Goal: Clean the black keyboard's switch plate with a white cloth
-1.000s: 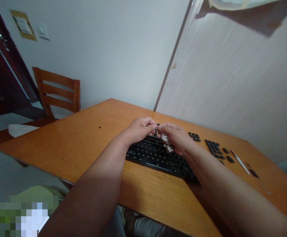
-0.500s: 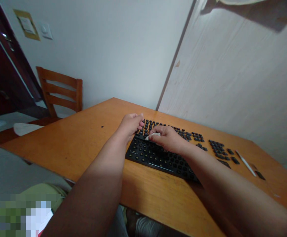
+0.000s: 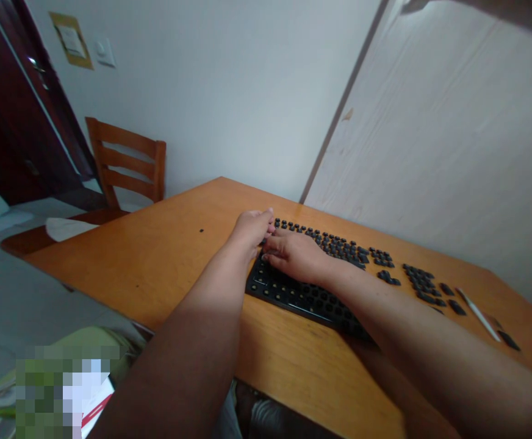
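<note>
A black keyboard base [image 3: 288,299], stripped of its caps and showing rows of key sockets, lies on the wooden table. My right hand [image 3: 299,255] is over its upper left part, fingers curled down and close to the sockets. The crumpled white tissue seen in that hand half a second ago is now hidden by the fingers. My left hand [image 3: 253,231] is at the keyboard's far left corner with its fingers curled in; what they hold, if anything, is hidden. The fingertips of both hands nearly meet. Rows of loose black keycaps [image 3: 346,249] lie behind the keyboard.
More keycaps [image 3: 419,280] lie to the right, beside a white pen-like stick [image 3: 479,314] and a small dark piece [image 3: 508,340]. One tiny black bit [image 3: 201,230] is on the table [image 3: 183,244] at left. A wooden chair [image 3: 129,161] stands beyond, near the wall.
My right hand has moved left along the keyboard towards my left hand, and the tissue has gone out of sight. The view has shifted slightly.
</note>
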### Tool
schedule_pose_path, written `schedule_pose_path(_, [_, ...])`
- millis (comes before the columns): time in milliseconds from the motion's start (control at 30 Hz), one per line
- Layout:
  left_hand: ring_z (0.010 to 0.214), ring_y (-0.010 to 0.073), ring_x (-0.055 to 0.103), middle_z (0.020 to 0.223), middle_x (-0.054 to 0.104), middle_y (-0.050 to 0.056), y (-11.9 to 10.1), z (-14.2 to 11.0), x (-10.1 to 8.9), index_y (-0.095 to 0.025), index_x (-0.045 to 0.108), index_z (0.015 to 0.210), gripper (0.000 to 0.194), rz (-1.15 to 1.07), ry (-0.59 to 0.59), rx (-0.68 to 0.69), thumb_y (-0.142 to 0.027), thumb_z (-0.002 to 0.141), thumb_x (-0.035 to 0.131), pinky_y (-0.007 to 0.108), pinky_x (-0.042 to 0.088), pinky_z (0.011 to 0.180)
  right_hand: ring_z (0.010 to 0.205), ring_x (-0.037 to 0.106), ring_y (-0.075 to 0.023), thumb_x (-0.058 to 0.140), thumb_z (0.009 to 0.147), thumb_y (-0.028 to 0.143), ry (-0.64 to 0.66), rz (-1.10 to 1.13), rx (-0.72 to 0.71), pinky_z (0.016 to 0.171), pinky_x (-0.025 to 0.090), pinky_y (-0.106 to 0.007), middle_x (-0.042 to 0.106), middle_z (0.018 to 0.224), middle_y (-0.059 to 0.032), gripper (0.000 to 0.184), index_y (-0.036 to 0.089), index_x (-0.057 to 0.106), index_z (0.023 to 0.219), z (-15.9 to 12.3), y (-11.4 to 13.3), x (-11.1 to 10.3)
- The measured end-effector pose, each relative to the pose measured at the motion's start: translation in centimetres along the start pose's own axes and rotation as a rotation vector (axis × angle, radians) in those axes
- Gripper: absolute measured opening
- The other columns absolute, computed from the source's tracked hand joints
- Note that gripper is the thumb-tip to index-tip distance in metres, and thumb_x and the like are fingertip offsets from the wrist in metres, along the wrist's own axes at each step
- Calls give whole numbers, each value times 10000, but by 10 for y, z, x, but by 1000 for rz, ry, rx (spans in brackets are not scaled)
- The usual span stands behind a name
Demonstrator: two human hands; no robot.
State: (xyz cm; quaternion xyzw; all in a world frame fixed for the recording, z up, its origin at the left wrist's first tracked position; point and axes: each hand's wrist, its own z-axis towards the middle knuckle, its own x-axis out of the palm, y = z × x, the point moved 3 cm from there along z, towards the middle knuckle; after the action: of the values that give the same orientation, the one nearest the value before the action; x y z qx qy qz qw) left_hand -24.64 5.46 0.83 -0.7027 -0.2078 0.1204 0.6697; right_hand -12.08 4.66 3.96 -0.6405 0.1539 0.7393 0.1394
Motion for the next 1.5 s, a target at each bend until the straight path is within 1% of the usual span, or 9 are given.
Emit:
schedule_pose_path(167, [411, 74, 411, 527, 514, -26, -2, -4, 2, -161, 561, 744, 257, -82, -4, -19, -359, 907, 536, 208, 339, 463, 983, 600, -228, 537, 899, 271, 69, -89, -57, 745, 428, -301, 634, 1156, -85, 209, 225, 701, 1020, 5, 3, 2])
schedule_pose_path(300, [412, 78, 406, 512, 505, -24, -1, -5, 4, -164, 564, 738, 270, -55, -3, -22, -374, 906, 536, 214, 331, 470, 950, 597, -217, 527, 896, 259, 116, -105, -83, 723, 419, -295, 639, 1141, -82, 214, 224, 707, 1007, 5, 2, 1])
schedule_pose_path(500, [450, 85, 451, 580, 581, 10, 0, -5, 5, -165, 585, 750, 286, 24, 4, -32, -399, 906, 535, 220, 344, 492, 858, 590, -189, 525, 879, 226, 159, -112, -84, 692, 400, -281, 664, 1081, -80, 179, 202, 701, 899, 0, -1, -5])
schedule_pose_path(600, [462, 83, 465, 617, 595, 17, 0, -5, 6, -163, 583, 744, 295, 56, 10, -30, -401, 909, 527, 218, 344, 487, 831, 586, -182, 532, 869, 225, 181, -103, -74, 684, 394, -276, 675, 1045, -73, 170, 205, 701, 880, -3, -1, -7])
schedule_pose_path(733, [466, 84, 472, 634, 615, 30, 2, -4, 8, -164, 581, 736, 306, 98, 23, -33, -411, 907, 526, 219, 346, 484, 804, 592, -188, 540, 863, 263, 221, -111, -3, 682, 394, -285, 691, 970, -76, 187, 206, 716, 886, -5, -5, -8])
schedule_pose_path(867, [465, 94, 485, 646, 634, 42, 4, -3, 9, -164, 594, 740, 322, 148, 32, -34, -436, 902, 533, 229, 350, 480, 782, 608, -188, 554, 837, 282, 281, -78, 114, 696, 403, -289, 716, 887, -54, 198, 220, 736, 888, -7, -11, -8])
schedule_pose_path(1067, [449, 96, 464, 591, 598, 30, 5, -2, 11, -166, 591, 704, 322, 177, 52, -3, -433, 883, 575, 232, 351, 477, 699, 618, -188, 594, 812, 330, 311, -98, 288, 605, 390, -285, 719, 787, -46, 199, 213, 751, 849, -11, -18, -11])
schedule_pose_path(1333, [454, 99, 458, 576, 588, 21, 4, -7, 12, -173, 569, 672, 317, 256, 67, 44, -418, 872, 586, 231, 352, 475, 668, 613, -194, 586, 776, 356, 334, -140, 382, 546, 383, -287, 724, 800, -78, 242, 195, 760, 820, -17, -23, -11])
schedule_pose_path(1500, [458, 100, 473, 586, 593, 19, 5, -6, 13, -173, 572, 681, 297, 301, 93, 79, -398, 874, 578, 229, 355, 475, 702, 639, -215, 579, 775, 353, 333, -166, 422, 560, 413, -297, 736, 854, -105, 266, 182, 766, 856, -22, -19, -14])
